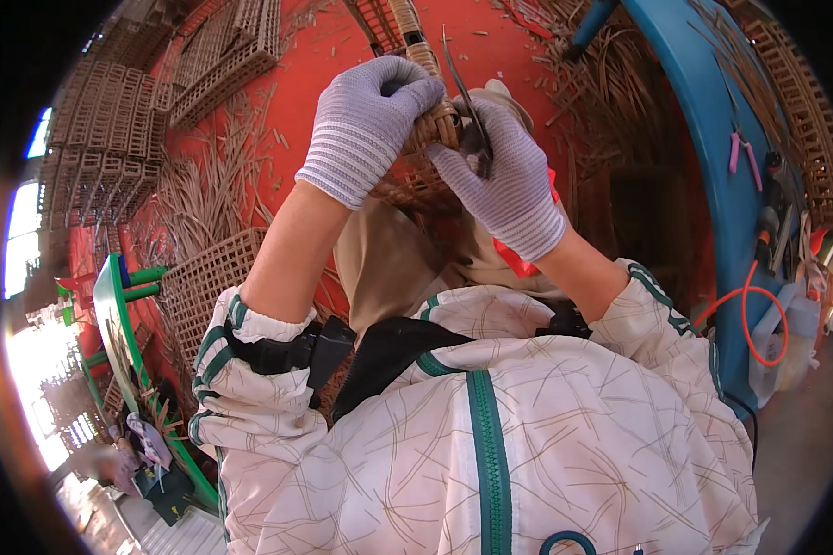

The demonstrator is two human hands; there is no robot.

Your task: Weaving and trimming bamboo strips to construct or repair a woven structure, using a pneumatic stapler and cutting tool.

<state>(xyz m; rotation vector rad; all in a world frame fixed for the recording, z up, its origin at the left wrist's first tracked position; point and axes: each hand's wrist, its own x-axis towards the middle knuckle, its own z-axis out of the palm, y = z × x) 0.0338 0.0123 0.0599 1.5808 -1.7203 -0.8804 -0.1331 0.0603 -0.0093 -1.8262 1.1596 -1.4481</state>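
Note:
My left hand [368, 116], in a striped grey-white knit glove, is closed round the wrapped handle [420, 54] of a wicker basket. The wicker binding [435, 125] shows between my two hands. My right hand [509, 171], gloved alike, is closed on a thin, dark, pointed tool [455, 74] that sticks up from its fingers beside the handle. Whether it is a blade of scissors or a knife I cannot tell. Below my hands, part of the basket's woven body [416, 180] shows above my knees.
Stacked lattice baskets [102, 129] stand on the left. Loose strips [204, 180] lie on the red floor [333, 37]. To the right is a blue table [703, 120] with pink-handled scissors [742, 153] and an orange hose [745, 291]. A green-edged stand [125, 324] is at left.

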